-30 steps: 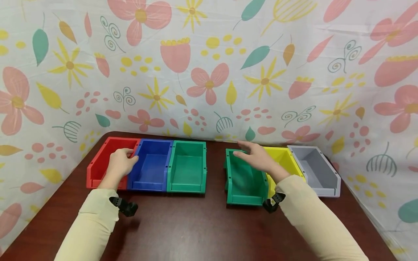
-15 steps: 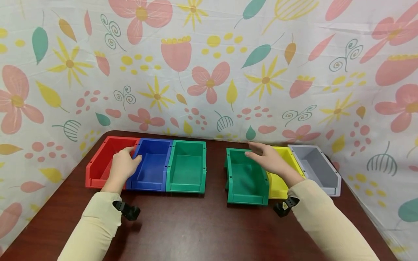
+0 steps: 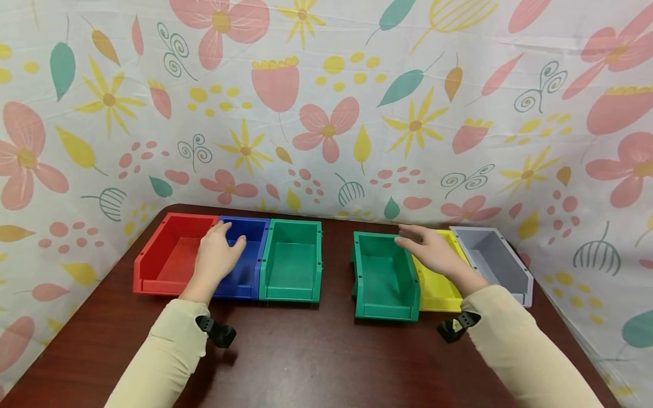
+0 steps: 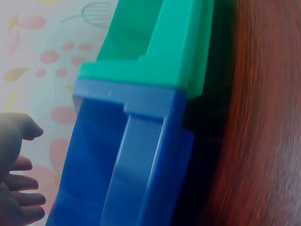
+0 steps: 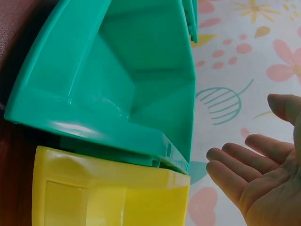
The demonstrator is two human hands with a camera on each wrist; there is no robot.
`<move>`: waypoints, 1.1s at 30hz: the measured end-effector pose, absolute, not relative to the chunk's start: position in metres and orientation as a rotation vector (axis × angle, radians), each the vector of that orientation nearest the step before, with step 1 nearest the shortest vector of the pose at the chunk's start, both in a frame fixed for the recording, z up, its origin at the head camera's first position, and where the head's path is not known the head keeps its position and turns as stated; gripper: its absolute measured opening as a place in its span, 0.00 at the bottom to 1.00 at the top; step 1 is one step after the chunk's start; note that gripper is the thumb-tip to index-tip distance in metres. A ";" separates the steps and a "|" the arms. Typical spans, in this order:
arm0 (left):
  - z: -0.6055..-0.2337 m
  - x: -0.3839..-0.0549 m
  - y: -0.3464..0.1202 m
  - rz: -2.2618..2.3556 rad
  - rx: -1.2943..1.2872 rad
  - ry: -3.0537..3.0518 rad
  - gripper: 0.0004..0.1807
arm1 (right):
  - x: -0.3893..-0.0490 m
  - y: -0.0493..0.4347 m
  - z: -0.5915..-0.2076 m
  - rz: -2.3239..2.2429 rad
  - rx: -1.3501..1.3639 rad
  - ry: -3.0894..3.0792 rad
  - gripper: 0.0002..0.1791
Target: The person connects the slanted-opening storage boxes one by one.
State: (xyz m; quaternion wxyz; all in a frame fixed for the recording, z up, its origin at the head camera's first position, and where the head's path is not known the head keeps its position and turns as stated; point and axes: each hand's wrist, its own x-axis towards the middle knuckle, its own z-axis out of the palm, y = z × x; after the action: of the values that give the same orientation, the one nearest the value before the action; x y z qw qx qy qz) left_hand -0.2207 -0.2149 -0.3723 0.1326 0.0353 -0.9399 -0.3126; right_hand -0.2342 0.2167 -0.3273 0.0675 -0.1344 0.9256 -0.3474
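My left hand is over the blue bin in the head view, thumb apart from the fingers, holding nothing. The left wrist view shows its fingers beside the blue bin, with a green bin adjoining. My right hand, also holding nothing, is over the yellow bin, its fingertips near the right-hand green bin's edge. In the right wrist view that hand has its fingers extended and palm visible, to the right of the green bin and yellow bin.
A red bin stands at the left end of the left row, and another green bin at that row's right end. A grey bin ends the right-hand group. Behind the dark wooden table hangs a flowered cloth.
My left hand has moved right, from the red bin's edge to over the blue one. My right hand has shifted right, from the green bin to over the yellow one. The bins stay put.
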 end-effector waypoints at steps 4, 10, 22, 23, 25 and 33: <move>-0.372 -0.221 -0.204 -0.950 0.069 -2.731 0.31 | -0.233 0.222 -0.329 -1.089 -0.376 2.769 0.35; -0.375 -0.222 -0.187 -1.150 0.061 -2.803 0.34 | -0.227 0.228 -0.324 -1.226 -0.285 2.650 0.29; -0.384 -0.223 -0.171 -1.254 0.005 -2.831 0.30 | -0.217 0.231 -0.323 -1.282 -0.162 2.521 0.31; -0.384 -0.223 -0.171 -1.259 0.009 -2.834 0.30 | -0.217 0.230 -0.323 -1.286 -0.163 2.511 0.31; -0.385 -0.222 -0.171 -1.266 0.009 -2.840 0.30 | -0.216 0.229 -0.322 -1.295 -0.168 2.497 0.30; -0.384 -0.222 -0.171 -1.268 -0.011 -2.827 0.29 | -0.213 0.225 -0.325 -1.311 -0.208 2.471 0.29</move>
State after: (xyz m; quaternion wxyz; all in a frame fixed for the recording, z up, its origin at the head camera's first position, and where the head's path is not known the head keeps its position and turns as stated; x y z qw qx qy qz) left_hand -0.2223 -0.1710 -0.3842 0.0218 -0.0035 -0.9122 -0.4092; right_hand -0.2127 0.2248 -0.3252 0.1675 -0.0729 0.8685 -0.4608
